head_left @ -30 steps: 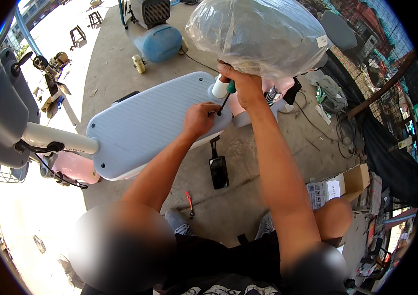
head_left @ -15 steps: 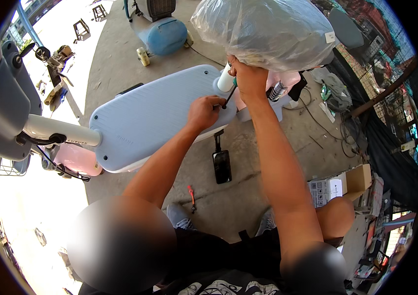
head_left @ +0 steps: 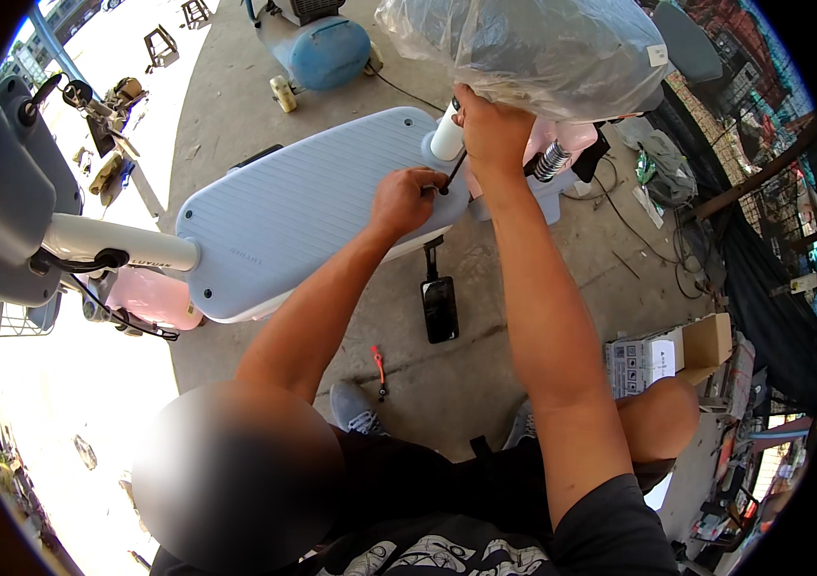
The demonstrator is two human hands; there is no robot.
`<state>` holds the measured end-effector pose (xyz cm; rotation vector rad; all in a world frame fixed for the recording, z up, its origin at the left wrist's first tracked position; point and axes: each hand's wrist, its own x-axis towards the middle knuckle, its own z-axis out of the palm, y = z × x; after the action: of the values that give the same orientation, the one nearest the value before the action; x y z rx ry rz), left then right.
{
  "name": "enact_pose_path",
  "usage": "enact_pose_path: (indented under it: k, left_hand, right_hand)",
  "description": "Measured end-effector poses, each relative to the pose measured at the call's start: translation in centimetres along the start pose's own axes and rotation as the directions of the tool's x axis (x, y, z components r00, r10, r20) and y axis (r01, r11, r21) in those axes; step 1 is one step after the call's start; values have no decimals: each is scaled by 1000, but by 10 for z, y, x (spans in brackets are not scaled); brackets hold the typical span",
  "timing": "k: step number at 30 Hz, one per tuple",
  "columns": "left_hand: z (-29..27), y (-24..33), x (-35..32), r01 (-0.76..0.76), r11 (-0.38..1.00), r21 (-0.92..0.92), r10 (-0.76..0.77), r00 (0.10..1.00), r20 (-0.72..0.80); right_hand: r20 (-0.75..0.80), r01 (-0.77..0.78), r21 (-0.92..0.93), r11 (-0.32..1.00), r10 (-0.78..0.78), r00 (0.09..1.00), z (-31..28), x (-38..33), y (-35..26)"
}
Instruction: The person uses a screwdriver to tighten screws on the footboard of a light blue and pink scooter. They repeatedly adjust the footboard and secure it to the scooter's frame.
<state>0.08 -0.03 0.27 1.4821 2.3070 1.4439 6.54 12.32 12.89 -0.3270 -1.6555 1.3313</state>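
Note:
A pale blue-grey scooter footboard (head_left: 284,211), with dark fasteners near its corners, stretches across the middle. My right hand (head_left: 495,134) is closed around the handle of a screwdriver (head_left: 456,170) beside the white seat post (head_left: 446,139). The dark shaft slants down to the footboard's near right corner. There my left hand (head_left: 403,204) rests on the board, its thumb and fingers pinched about the shaft's lower end. The fastener under the tip is hidden. Above my right hand bulges the scooter's seat end, wrapped in clear plastic (head_left: 533,58).
On the concrete lie a black rectangular piece on a stalk (head_left: 439,309) and a small orange-red tool (head_left: 379,372). An open carton (head_left: 701,350) stands at right. A blue tank (head_left: 330,53) is beyond the scooter; cables (head_left: 639,235) trail at right. The steering column (head_left: 120,242) is left.
The whole view has shifted slightly. My right hand has turned a little on the screwdriver, covering the green part of its handle that showed before. My left hand stays at the tip.

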Motion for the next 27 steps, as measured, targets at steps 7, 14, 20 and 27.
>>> enact_pose_path:
  k: [7, 14, 20, 27]
  left_hand:
    - [-1, -4, 1, 1, 999, 53, -1, 1000, 7]
    - [5, 0, 4, -21, 1000, -19, 21, 1000, -21]
    - [-1, -5, -2, 12, 1000, 13, -12, 1000, 2]
    - [3, -2, 1, 7, 1000, -18, -7, 1000, -1]
  right_hand:
    - [617, -383, 86, 920, 252, 745, -30, 18, -39]
    - [-77, 292, -438, 850, -358, 930, -6, 11, 28]
    - [555, -402, 275, 873, 197, 808, -33, 15, -27]
    - [282, -273, 309, 911, 186, 941, -19, 2, -5]
